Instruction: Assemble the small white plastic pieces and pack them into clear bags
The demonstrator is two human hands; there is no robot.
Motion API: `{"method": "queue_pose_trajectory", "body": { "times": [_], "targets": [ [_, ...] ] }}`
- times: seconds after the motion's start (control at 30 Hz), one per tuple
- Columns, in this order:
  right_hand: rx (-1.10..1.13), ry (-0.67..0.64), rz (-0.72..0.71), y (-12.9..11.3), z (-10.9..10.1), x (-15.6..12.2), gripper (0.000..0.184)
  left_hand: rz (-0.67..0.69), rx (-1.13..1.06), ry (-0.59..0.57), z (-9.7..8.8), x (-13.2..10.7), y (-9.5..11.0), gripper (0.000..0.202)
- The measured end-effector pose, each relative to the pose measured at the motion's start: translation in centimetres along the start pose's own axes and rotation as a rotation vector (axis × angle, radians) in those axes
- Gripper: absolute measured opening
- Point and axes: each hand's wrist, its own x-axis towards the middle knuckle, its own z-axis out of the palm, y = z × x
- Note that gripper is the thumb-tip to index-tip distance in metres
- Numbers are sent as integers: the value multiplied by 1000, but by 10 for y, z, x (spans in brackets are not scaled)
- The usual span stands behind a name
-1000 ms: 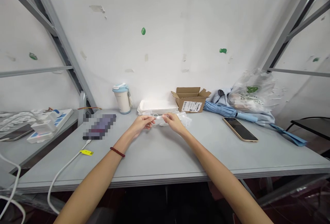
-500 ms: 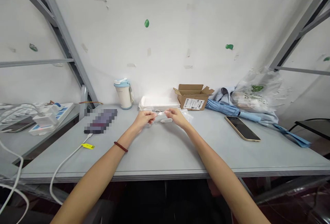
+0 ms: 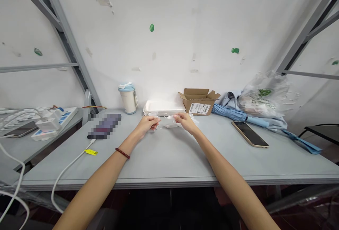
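Note:
My right hand [image 3: 185, 122] pinches a small white piece with a thin looped string [image 3: 168, 117]; its exact kind is too small to make out. To the left, my left hand [image 3: 148, 123] is closed, thumb against fingers. Some clear plastic shows beside its fingertips, but what it grips, if anything, I cannot make out. Between and just below the hands, another slim white piece [image 3: 171, 125] lies near the table surface. Behind both hands is a shallow white tray [image 3: 164, 107], partly hidden by them.
Along the wall stand a blue-lidded cup [image 3: 127, 98] and an open cardboard box [image 3: 200, 102]. To the right lie a folded blue umbrella [image 3: 230, 112], a plastic bag [image 3: 262, 99] and a phone [image 3: 250, 134]. A blurred dark device [image 3: 104, 127] with a white cable is at left.
My hands have drawn apart. The white piece with its loop has moved slightly right with my right hand, away from my left fingertips. The view has tilted slightly.

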Motion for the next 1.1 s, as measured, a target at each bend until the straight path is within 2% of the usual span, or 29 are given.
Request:
{"method": "queue_pose_trajectory", "body": {
  "times": [0.1, 0.2, 0.27, 0.37, 0.5, 0.6, 0.7, 0.83, 1.1],
  "targets": [
    [-37, -46, -7, -3, 6, -3, 27, 2, 21, -63, 4, -1, -2, 34],
    [-102, -55, -47, -3, 13, -4, 26, 16, 29, -72, 1, 1, -1, 34],
    [-187, -3, -94, -1, 14, -3, 22, 35, 28, -22, -5, 2, 1, 33],
    [-428, 46, -147, 4, 13, -2, 15, 51, 5, 104, -20, 4, 7, 32],
    [-756, -78, -127, 6, 12, -4, 16, 38, -39, 225, -37, 2, 14, 33],
    [-890, -181, -90, 6, 14, -6, 24, 23, -36, 220, -45, 1, 16, 32],
    [-954, -240, -87, 5, 15, -6, 28, -62, 69, 195, -47, 3, 12, 27],
    [-990, -264, -81, 7, 17, -6, 27, -180, 307, 277, -45, 7, 4, 19],
    [-933, -263, -75, 9, 20, -7, 25, -125, 510, 299, -46, 15, -9, 20]
  ]
}}
